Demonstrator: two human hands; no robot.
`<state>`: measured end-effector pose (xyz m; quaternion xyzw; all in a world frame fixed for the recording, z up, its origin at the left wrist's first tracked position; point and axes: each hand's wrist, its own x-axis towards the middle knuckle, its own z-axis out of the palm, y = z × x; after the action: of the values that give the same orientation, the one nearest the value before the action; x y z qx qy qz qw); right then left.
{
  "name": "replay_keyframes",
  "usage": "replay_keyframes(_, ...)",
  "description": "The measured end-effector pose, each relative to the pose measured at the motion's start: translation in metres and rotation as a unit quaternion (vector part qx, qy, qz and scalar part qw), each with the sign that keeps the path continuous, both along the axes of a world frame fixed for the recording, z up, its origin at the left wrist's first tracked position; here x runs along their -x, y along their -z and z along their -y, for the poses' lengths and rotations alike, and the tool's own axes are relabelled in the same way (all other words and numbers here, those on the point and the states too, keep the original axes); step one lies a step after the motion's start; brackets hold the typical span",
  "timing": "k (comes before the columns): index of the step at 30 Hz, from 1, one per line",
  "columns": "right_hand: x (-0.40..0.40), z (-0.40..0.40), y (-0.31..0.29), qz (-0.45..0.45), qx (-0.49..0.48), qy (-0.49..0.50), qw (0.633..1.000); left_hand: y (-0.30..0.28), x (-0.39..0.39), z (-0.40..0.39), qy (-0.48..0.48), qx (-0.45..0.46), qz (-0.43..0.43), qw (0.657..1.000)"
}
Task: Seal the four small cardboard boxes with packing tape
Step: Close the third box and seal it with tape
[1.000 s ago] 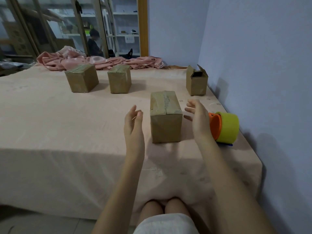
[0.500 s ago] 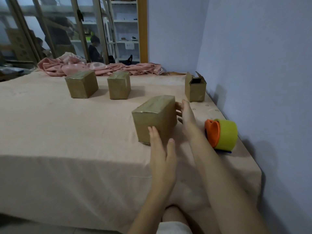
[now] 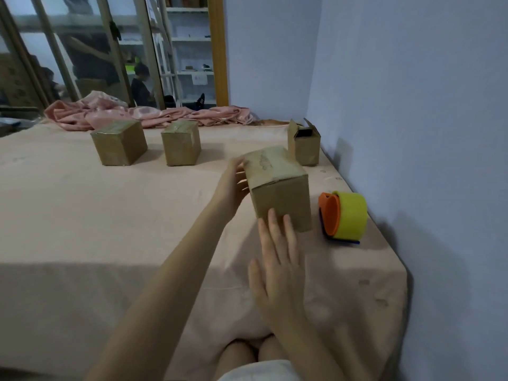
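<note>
The nearest cardboard box point(image 3: 283, 199), with tape over its top, stands on the pink-covered table point(image 3: 110, 215). My left hand point(image 3: 232, 185) lies against its left side, fingers reaching toward the far corner. My right hand point(image 3: 277, 257) is flat with straight fingers, its tips touching the box's near face. Two closed boxes point(image 3: 119, 143) point(image 3: 181, 145) stand further back on the left. A fourth box point(image 3: 303, 147) with its flaps up stands by the wall. A tape roll in an orange and yellow dispenser point(image 3: 343, 215) lies just right of the near box.
A bunched pink cloth point(image 3: 148, 115) lies along the table's far edge. The blue-grey wall point(image 3: 412, 133) runs close along the table's right side. Glass doors point(image 3: 96, 50) behind show shelving and people. The table's front edge is near my knees point(image 3: 255, 353).
The near box has turned and shifted right, toward the tape dispenser. My left hand went from its near side to its left side, and my right hand came round to its near face.
</note>
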<state>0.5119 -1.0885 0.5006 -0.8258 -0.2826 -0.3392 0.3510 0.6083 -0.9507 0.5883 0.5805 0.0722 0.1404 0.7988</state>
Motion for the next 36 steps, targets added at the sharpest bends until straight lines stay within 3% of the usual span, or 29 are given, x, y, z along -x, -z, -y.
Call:
replay_keyframes(4, 0.006, 0.0, 0.022, -0.016, 0.072, 0.071, 0.995, 0.002, -0.018, 0.007, 0.074, -0.062, -0.038, 0.995)
replay_keyframes(9, 0.005, 0.011, 0.033, -0.024, 0.107, 0.037, 0.993, 0.019, -0.025, 0.01, 0.082, -0.082, -0.066, 0.991)
replay_keyframes(12, 0.002, 0.029, 0.028, 0.03, -0.007, 0.025, 0.999, 0.024, -0.02, 0.01, 0.053, -0.101, -0.049, 0.992)
replay_keyframes(15, -0.015, 0.057, 0.017, 0.065, -0.151, 0.126, 0.978, 0.022, 0.0, 0.007, -0.009, -0.116, 0.019, 0.993)
replay_keyframes(19, -0.046, 0.084, 0.005, -0.025, -0.23, 0.174, 0.957, 0.018, 0.045, 0.01, -0.006, -0.275, 0.131, 0.952)
replay_keyframes(22, -0.063, 0.094, 0.004, -0.188, -0.269, 0.092, 0.94, 0.02, 0.059, 0.024, 0.019, -0.382, 0.173, 0.907)
replay_keyframes(24, -0.072, 0.097, 0.01, -0.248, -0.284, 0.05, 0.925, 0.025, 0.06, 0.035, 0.008, -0.427, 0.172, 0.888)
replay_keyframes(33, -0.091, 0.11, -0.001, -0.232, -0.132, 0.046, 0.963, 0.024, 0.047, 0.048, -0.059, -0.515, 0.182, 0.836)
replay_keyframes(36, -0.077, 0.108, -0.02, -0.197, -0.185, -0.001, 0.963, 0.024, 0.047, 0.048, -0.075, -0.524, 0.184, 0.829)
